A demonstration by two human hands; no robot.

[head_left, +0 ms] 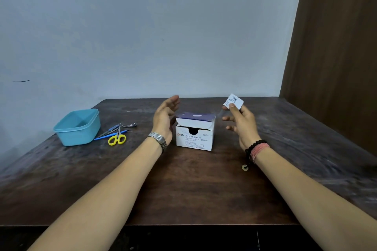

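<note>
A white box of alcohol swabs (pixel 194 135) with a purple top flap stands in the middle of the dark wooden table (pixel 183 185). My right hand (pixel 240 124) is raised to the right of the box and pinches a small white swab packet (pixel 233 101) between thumb and forefinger, the other fingers spread. My left hand (pixel 166 117) hovers just left of the box, palm turned toward it, fingers relaxed and holding nothing.
A light blue plastic tub (pixel 78 127) sits at the table's left. Beside it lie yellow-handled scissors (pixel 117 138), a blue-handled tool (pixel 108 136) and metal instruments (pixel 122 126). A wall lies behind the table; a brown panel (pixel 336 47) stands at right.
</note>
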